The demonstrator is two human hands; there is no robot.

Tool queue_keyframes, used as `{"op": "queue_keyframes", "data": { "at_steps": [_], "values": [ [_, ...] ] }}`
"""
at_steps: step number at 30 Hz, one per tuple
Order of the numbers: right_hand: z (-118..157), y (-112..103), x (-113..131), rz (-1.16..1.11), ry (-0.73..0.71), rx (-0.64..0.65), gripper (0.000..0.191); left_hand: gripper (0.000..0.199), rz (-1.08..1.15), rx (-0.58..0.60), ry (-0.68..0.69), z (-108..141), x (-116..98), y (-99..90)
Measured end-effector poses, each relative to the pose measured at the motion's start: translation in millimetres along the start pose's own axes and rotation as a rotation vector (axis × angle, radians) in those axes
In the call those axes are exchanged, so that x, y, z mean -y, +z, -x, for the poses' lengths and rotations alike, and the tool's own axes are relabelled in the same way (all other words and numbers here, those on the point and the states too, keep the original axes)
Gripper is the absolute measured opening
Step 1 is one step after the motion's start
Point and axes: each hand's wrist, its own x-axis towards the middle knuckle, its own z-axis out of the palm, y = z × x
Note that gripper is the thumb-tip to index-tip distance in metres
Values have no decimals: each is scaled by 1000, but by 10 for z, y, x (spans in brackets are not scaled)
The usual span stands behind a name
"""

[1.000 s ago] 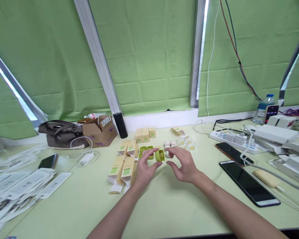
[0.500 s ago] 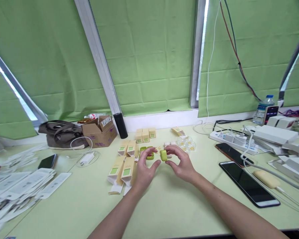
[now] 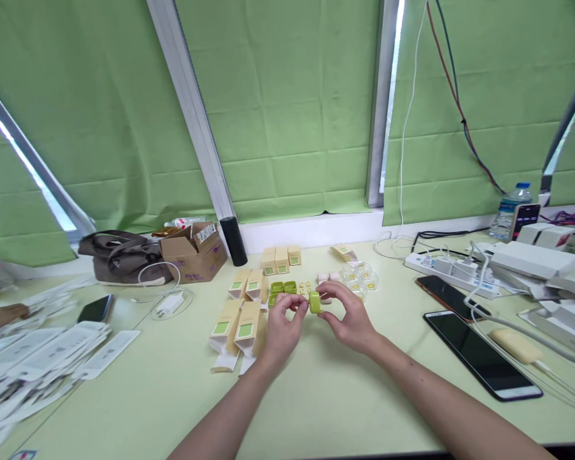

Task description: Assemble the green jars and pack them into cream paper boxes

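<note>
My right hand [image 3: 347, 316] grips a small yellow-green case [image 3: 314, 302] between thumb and fingers above the table. The fingers of my left hand [image 3: 286, 322] are pinched together at the left side of this case; whatever they hold is too small to make out. Just behind my left hand lie several green cases [image 3: 282, 287], partly covered by it. Small yellowish pieces [image 3: 305, 287] rest to their right, followed by pinkish-white items [image 3: 328, 276] and clear round pieces with yellow centres [image 3: 359, 276]. Open cream boxes with green squares [image 3: 246, 329] stand left of my left hand.
Closed cream boxes [image 3: 281, 260], a black cylinder [image 3: 233, 241], a cardboard box [image 3: 194, 255] and a grey bag [image 3: 124, 259] stand at the back. Phones [image 3: 482, 354], cables and a power strip [image 3: 453, 273] lie right. White sheets [image 3: 43, 358] and another person's hand [image 3: 2, 317] are at left.
My left hand's fingers have closed from a spread pose and reached the case in my right hand. Green cases behind show more. Another person's hand has come further in at left.
</note>
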Motion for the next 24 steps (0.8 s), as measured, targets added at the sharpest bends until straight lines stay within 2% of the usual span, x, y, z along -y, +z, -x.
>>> {"op": "queue_keyframes", "data": {
  "at_steps": [8,24],
  "values": [
    [6,-4,-5,23,-23,4,40,20,50,17,-48,-18,33,5],
    [16,6,-44,-6,5,5,39,28,128,44,-122,-10,-49,14]
  ]
}}
